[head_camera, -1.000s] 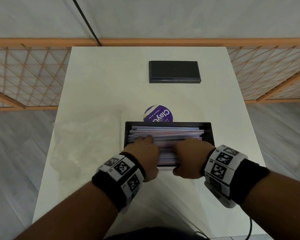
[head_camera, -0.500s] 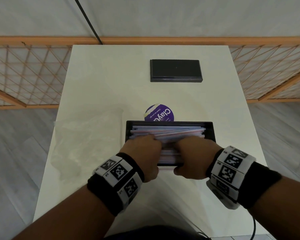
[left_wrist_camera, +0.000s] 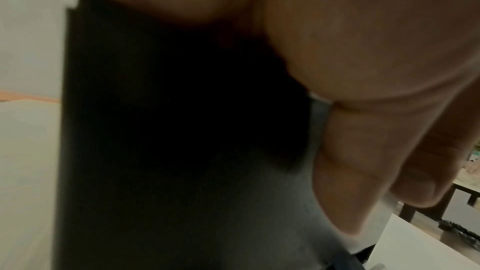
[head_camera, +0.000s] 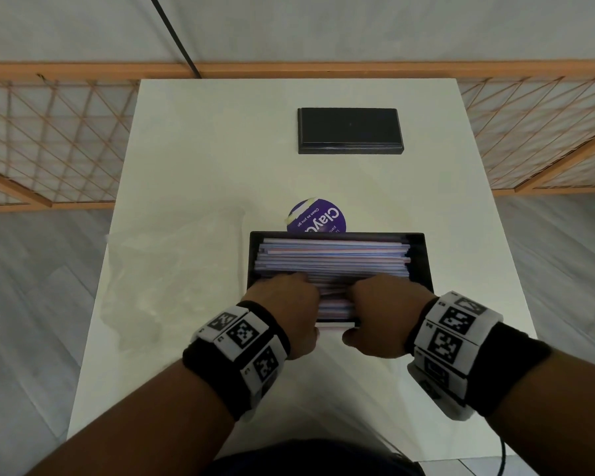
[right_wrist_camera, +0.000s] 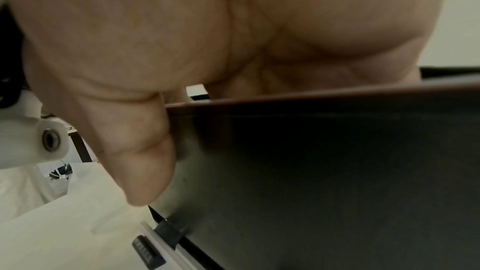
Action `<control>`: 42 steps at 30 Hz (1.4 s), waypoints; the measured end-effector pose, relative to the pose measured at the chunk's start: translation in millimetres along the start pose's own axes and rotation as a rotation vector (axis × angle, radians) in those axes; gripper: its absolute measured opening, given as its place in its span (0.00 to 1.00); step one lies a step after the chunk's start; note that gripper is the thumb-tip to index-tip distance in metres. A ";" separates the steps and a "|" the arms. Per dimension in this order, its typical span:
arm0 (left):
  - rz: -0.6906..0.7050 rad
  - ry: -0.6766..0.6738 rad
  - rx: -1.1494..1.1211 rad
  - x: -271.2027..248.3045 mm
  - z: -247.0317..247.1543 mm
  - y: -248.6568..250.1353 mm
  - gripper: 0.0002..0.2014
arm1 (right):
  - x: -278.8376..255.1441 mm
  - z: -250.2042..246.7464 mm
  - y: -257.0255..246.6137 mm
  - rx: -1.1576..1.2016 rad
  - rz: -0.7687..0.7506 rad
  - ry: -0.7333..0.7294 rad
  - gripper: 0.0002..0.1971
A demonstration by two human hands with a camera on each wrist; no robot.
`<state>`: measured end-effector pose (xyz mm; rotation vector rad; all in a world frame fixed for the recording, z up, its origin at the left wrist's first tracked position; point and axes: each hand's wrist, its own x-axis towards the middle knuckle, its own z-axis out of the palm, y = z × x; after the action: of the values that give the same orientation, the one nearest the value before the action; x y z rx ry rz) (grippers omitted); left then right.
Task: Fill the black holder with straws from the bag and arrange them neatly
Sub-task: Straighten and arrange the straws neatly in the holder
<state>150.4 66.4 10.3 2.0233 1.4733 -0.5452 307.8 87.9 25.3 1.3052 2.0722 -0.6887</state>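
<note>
The black holder (head_camera: 422,262) stands on the white table (head_camera: 220,149), packed with pale striped straws (head_camera: 334,259) that lie left to right. My left hand (head_camera: 285,304) and right hand (head_camera: 385,304) straddle its near wall, side by side. The fingers reach over the rim onto the straws and are mostly hidden. Each thumb lies outside on the front wall: the left thumb (left_wrist_camera: 350,161) against the dark wall (left_wrist_camera: 168,130), the right thumb (right_wrist_camera: 140,161) beside the same wall (right_wrist_camera: 337,161).
The clear plastic bag (head_camera: 172,266) lies flat, left of the holder. A round purple label (head_camera: 318,216) sits just behind the holder. A flat black lid (head_camera: 350,130) lies at the far end. Orange lattice railings flank the table.
Both hands stay on the holder's near edge; the fingers have only shifted slightly over the straws.
</note>
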 end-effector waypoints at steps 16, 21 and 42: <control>-0.007 -0.005 -0.044 -2.0 0.7 0.5 0.20 | -5.4 -2.5 0.4 -0.015 0.029 0.023 0.19; 0.009 0.052 -0.075 -7.0 -4.8 3.3 0.23 | -6.1 -2.9 0.3 -0.010 0.056 -0.006 0.17; -0.012 0.042 -0.051 -9.0 -9.0 3.7 0.22 | -13.1 2.6 -1.8 0.013 0.054 0.081 0.22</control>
<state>151.1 65.0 23.5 1.9985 1.5101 -0.4679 311.3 77.4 33.1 1.4124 2.0907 -0.6365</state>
